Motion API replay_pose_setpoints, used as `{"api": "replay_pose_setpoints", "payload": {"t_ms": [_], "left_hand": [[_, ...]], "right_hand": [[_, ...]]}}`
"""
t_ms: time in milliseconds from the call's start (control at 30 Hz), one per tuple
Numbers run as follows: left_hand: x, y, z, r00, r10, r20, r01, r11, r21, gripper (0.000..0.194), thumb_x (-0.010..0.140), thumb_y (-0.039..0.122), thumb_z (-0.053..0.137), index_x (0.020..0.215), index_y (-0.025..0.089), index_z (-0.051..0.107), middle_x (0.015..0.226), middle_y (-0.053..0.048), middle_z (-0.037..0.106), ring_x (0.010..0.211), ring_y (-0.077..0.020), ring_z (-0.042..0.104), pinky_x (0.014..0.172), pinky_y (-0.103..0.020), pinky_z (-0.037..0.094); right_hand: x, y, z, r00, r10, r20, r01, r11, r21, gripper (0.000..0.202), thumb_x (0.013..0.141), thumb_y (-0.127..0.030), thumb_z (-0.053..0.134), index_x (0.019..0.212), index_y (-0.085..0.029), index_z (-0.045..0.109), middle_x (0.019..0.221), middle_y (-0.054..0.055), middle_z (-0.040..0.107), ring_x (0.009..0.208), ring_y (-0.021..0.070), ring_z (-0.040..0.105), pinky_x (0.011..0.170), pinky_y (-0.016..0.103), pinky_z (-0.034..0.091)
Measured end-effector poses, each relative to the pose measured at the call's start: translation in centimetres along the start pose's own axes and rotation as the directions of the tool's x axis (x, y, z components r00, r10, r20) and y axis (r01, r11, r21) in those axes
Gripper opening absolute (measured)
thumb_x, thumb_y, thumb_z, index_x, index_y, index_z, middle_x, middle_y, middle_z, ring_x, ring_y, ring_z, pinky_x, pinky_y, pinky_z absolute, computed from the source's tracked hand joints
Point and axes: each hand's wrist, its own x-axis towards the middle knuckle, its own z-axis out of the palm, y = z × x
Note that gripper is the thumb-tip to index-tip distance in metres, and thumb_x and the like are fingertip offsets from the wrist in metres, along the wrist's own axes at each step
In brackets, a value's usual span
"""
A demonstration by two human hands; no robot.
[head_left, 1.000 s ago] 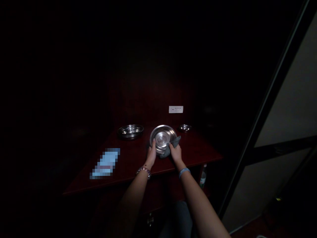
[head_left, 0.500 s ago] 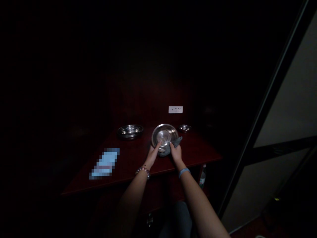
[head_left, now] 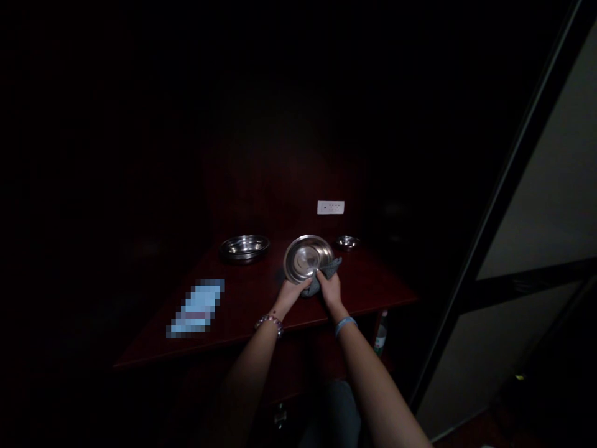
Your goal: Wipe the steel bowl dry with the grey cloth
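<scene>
A shiny metal bowl [head_left: 304, 257] is held up over the dark red table [head_left: 252, 298], tilted so that its inside faces me. My left hand [head_left: 290, 296] grips its near left rim, the thumb lying along the lower edge. At the lower right rim, my right hand [head_left: 330, 290] is closed on a grey cloth [head_left: 333, 267] and presses it against the bowl. Part of the cloth hangs below the rim between both hands. The fingers behind the bowl are hidden.
Stacked metal bowls [head_left: 244, 247] stand at the back left, and a smaller metal bowl [head_left: 347, 243] at the back right. A blurred-out blue item [head_left: 198, 308] lies on the left. Behind is a wall socket [head_left: 331, 207]. A bottle [head_left: 381, 334] stands below the tabletop.
My left thumb has moved from the inside of the bowl down to its lower rim, near the cloth. The bowl has shifted very slightly left. My right hand still holds the cloth.
</scene>
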Motion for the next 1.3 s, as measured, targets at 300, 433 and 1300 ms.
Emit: {"api": "replay_pose_setpoints", "payload": {"t_ms": [300,433,1300], "left_hand": [[-0.3,0.5,0.2,0.998,-0.041,-0.044,0.038,0.996,-0.076,0.046,0.065,0.022,0.085,0.108,0.013,0.073,0.123,-0.015,0.074,0.121,-0.0264,0.067,0.115,-0.041,0.043],[-0.5,0.8,0.3,0.996,-0.055,-0.072,0.048,0.994,-0.095,0.045,0.064,0.02,0.085,0.108,0.014,0.074,0.12,-0.013,0.075,0.122,-0.027,0.066,0.117,-0.045,0.041],[-0.4,1.7,-0.1,0.979,-0.045,-0.2,0.035,0.998,-0.053,0.032,0.072,0.007,0.07,0.103,0.015,0.073,0.114,-0.01,0.077,0.114,-0.025,0.07,0.113,-0.043,0.045]], "right_hand": [[0.2,-0.3,0.1,0.999,0.028,-0.041,-0.025,0.998,0.056,0.061,0.069,-0.042,0.079,0.121,-0.017,0.058,0.119,0.013,0.074,0.107,0.0272,0.072,0.097,0.038,0.055],[0.2,-0.5,0.1,1.0,0.021,0.006,-0.021,0.996,0.092,0.054,0.07,-0.04,0.078,0.115,-0.016,0.063,0.115,0.013,0.076,0.107,0.0277,0.072,0.097,0.039,0.055],[-0.3,-1.2,0.2,0.996,0.058,0.074,-0.066,0.991,0.114,0.039,0.07,-0.044,0.075,0.096,-0.015,0.076,0.102,0.011,0.08,0.099,0.0289,0.075,0.093,0.041,0.057]]}}
